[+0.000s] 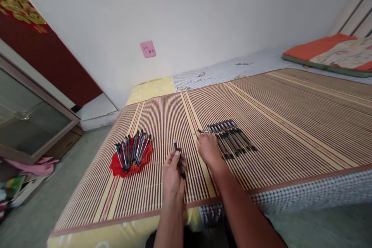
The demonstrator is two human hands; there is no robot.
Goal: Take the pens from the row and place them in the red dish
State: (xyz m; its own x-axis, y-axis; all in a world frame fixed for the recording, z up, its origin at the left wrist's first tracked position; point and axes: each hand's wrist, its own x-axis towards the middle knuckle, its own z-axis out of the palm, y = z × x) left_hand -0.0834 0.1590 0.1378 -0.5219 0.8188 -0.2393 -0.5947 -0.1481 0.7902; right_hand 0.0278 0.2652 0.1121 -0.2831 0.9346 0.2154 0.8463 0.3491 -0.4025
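My left hand (173, 171) is closed round a black pen (179, 156), its tip pointing away from me above the striped bamboo mat (290, 116). My right hand (208, 149) rests on the mat at the left end of a neat row of several black pens (232, 138), fingers curled. A small pen part (202, 131) lies by its fingertips; whether the fingers pinch it I cannot tell. To the left, a red dish (130, 162) holds several more pens (132, 148) fanned out.
The mat covers a low bed with a yellow and checked sheet (221, 70). An orange-edged cushion (334, 52) lies at the far right. A pink note (148, 49) is stuck on the white wall. A glass-fronted cabinet (29, 120) and clutter on the floor (23, 178) stand at left.
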